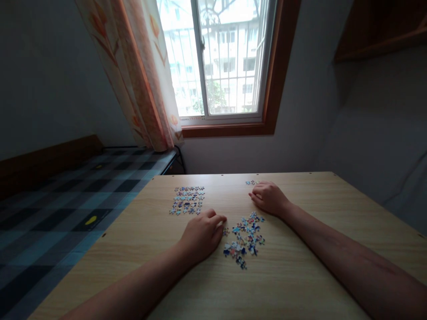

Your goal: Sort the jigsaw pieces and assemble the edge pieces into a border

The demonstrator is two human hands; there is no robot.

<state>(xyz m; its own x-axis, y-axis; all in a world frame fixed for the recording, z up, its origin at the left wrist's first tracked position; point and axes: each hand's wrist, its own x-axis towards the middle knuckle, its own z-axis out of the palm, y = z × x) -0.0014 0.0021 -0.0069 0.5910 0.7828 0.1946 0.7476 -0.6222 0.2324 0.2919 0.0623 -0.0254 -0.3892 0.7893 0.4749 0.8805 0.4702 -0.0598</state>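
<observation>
My left hand [204,233] rests on the table between a neat block of jigsaw pieces [187,200] and a loose heap of jigsaw pieces [245,240]. Its index finger is stretched out, apart from the thumb, and no piece shows in it. Farther out, my right hand [269,198] lies low on the tabletop with its fingers bent and drawn together; whatever is under the fingertips is hidden. Just beyond those fingers sits a short row of jigsaw pieces [252,182], partly covered by the hand. The heap lies between my two forearms.
The light wooden table [300,275] ends at a far edge near the wall. To the left stands a bed [110,182] with a checked cover. A flowered curtain [133,75] hangs beside the window [230,58]. A wooden shelf [383,51] juts out at upper right.
</observation>
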